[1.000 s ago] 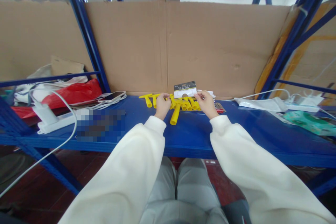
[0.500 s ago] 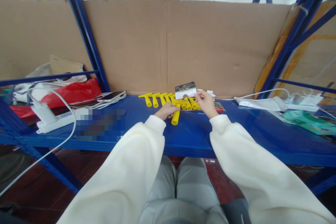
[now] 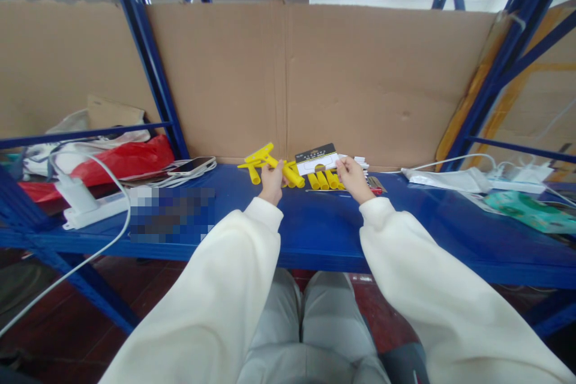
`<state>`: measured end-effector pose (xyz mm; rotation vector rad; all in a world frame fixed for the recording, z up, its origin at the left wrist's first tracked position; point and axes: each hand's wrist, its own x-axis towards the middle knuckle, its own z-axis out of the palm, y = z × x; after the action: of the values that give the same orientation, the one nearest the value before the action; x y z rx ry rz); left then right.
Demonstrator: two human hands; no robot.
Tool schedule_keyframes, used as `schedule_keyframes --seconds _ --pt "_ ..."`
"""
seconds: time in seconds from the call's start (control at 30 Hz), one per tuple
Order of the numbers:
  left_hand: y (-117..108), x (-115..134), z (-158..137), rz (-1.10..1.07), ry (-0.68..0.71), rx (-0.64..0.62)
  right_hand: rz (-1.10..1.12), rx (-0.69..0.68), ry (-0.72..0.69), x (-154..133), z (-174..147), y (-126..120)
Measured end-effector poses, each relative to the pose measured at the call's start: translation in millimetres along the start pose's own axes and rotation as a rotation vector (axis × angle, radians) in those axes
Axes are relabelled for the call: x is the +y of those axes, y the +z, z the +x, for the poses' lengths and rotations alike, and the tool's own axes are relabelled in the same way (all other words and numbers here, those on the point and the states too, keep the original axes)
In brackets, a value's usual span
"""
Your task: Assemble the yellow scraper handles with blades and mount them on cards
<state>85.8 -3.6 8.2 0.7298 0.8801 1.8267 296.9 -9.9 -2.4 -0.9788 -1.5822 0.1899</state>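
Observation:
My left hand point(image 3: 271, 183) is closed around a yellow T-shaped squeegee point(image 3: 261, 153), lifted and tilted above the shelf. Its wide head points up to the left, and part of its handle is hidden by my fingers. My right hand point(image 3: 352, 175) pinches the right edge of a black-and-white card point(image 3: 317, 159) with printing and a rounded cutout. Behind and below both hands lie several more yellow squeegees point(image 3: 322, 180) in a row, handles toward me, some partly covered by the card. The card and the raised squeegee are apart.
On the blue shelf point(image 3: 315, 228), small white pieces and a red-handled tool point(image 3: 377, 191) lie by my right hand. To the left are a phone point(image 3: 197, 165), a power strip point(image 3: 96, 207) and a red bag point(image 3: 130, 156). A green packet point(image 3: 531, 210) lies right; cardboard point(image 3: 342, 84) stands behind.
My left hand has moved left and up with the squeegee, whose head now points up to the left. The card has shifted slightly left and down in my right hand.

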Motion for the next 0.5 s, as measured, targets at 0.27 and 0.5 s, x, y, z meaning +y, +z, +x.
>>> schedule_keyframes --seconds 0.27,0.5 --pt "0.5 8.8 -2.6 -0.038 -0.006 0.146 0.033 0.019 0.028 7.3 1.7 -0.9" --pt "-1.9 9.7 0.3 -0.079 -0.024 0.206 -0.002 0.068 0.003 6.3 2.6 -5.1"
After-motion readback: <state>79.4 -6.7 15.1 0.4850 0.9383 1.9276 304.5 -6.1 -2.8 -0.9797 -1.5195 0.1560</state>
